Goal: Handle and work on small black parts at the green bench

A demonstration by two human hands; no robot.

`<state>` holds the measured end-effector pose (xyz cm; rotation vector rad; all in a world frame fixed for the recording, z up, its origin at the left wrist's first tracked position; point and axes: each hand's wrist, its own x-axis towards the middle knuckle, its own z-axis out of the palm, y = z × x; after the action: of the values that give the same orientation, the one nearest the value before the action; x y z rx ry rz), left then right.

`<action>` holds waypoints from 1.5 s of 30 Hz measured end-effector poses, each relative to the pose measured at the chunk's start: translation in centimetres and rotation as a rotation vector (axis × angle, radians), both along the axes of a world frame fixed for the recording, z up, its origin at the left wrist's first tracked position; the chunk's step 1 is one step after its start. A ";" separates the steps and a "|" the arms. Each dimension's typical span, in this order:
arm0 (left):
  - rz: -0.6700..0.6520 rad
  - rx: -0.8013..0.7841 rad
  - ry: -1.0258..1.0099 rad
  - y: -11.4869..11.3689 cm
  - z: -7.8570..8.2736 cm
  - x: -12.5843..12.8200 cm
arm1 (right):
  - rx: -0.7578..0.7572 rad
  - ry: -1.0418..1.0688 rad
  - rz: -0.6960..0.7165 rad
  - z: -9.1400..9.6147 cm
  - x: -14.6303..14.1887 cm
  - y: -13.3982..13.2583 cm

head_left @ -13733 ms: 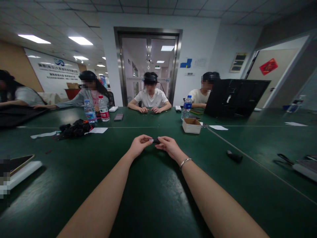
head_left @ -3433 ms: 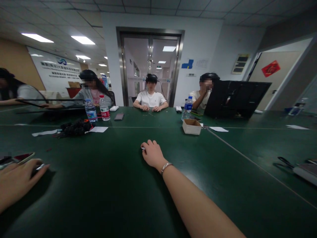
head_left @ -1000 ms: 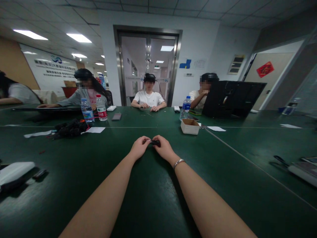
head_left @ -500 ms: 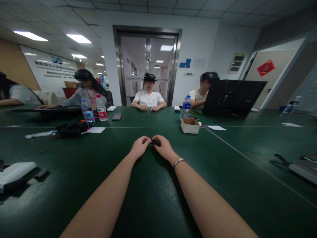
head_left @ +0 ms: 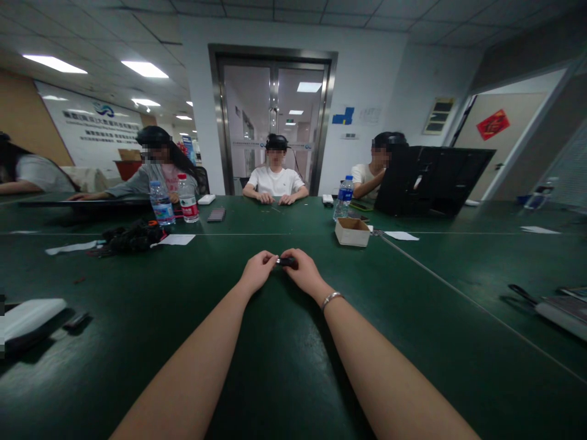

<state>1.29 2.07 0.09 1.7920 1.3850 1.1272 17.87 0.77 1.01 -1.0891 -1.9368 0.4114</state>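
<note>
Around the open box (head_left: 352, 237) spreads the green worktop (head_left: 266, 379), its far edge behind the box and its widest stretch toward the camera; one pale seam (head_left: 229, 234) runs crosswise past the box, a slanting seam (head_left: 440, 279) to its right. Nearer than the box and left of it, with worktop between, the left hand (head_left: 257, 270) pinches the silver end of one small black object (head_left: 287, 262), while the right hand (head_left: 302, 272) curls closed fingers round its dark body. Two bottles (head_left: 188, 201) stand beyond the box, well to its left; a third bottle (head_left: 342, 201) is just behind it. One dark piece (head_left: 76, 321) lies nearer than the box, far left.
</note>
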 end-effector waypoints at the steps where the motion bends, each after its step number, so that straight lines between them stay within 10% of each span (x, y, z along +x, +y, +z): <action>1: 0.002 -0.008 -0.001 0.0 0.0 0.0 | -0.001 0.000 0.000 0.0 0.0 0.0; 33: 0.108 -0.002 0.149 -1.2 1.5 0.2 | 0.010 0.063 0.017 -0.7 0.0 0.7; 45: -0.105 0.051 -0.129 0.0 0.4 -0.3 | -0.030 0.049 -0.015 -0.4 0.0 0.5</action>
<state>1.00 2.07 0.46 1.7729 1.1835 1.2091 17.90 1.23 0.62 -1.1027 -1.8837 0.4566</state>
